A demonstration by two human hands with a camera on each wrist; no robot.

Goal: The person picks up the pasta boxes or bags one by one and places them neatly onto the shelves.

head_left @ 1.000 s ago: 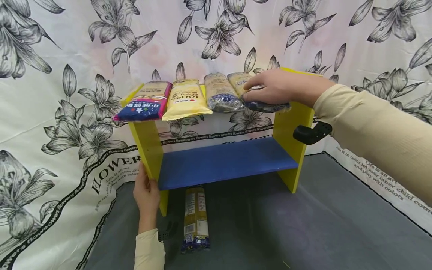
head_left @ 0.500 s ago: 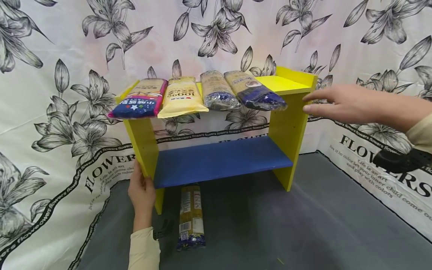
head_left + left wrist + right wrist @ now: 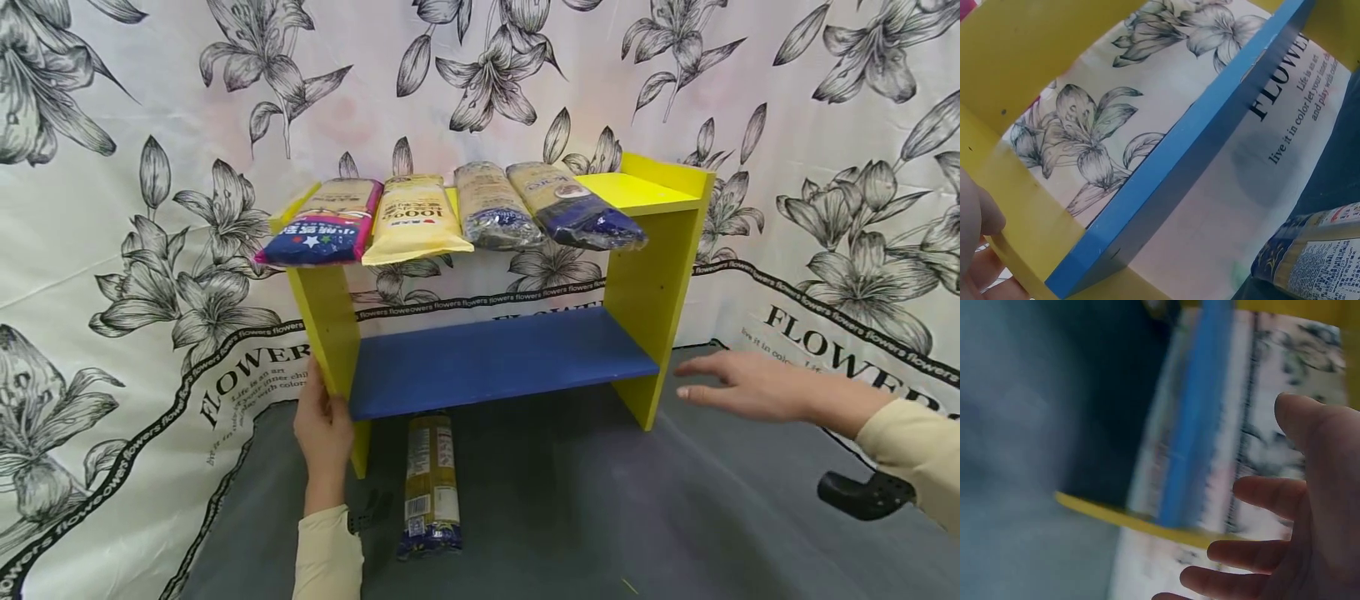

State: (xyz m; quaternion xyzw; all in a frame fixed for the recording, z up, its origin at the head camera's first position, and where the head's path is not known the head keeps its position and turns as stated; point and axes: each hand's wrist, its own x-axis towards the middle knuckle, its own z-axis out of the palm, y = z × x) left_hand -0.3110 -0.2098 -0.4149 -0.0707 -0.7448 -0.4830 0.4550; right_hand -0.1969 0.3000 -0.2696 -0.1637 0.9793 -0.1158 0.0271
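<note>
A small yellow shelf with a blue middle board stands on the grey surface. My left hand grips the lower edge of its left side panel, and in the left wrist view the thumb lies on the panel's inner side. Beyond the right panel, my right hand hovers with fingers spread and holds nothing. Along the shelf's top lie a blue-and-pink bag, a yellow bag, a clear-ended bag and a slanted bag with a dark blue end, their front ends overhanging.
Under the blue board, a long brown-gold packet lies on the grey surface, its far end hidden by the board. A flower-printed cloth hangs behind and at both sides. The yellow top shows right of the slanted bag.
My right hand has let go of the slanted bag on top, moved right, then dropped down beside the right panel. My left hand keeps its grip on the left panel.
</note>
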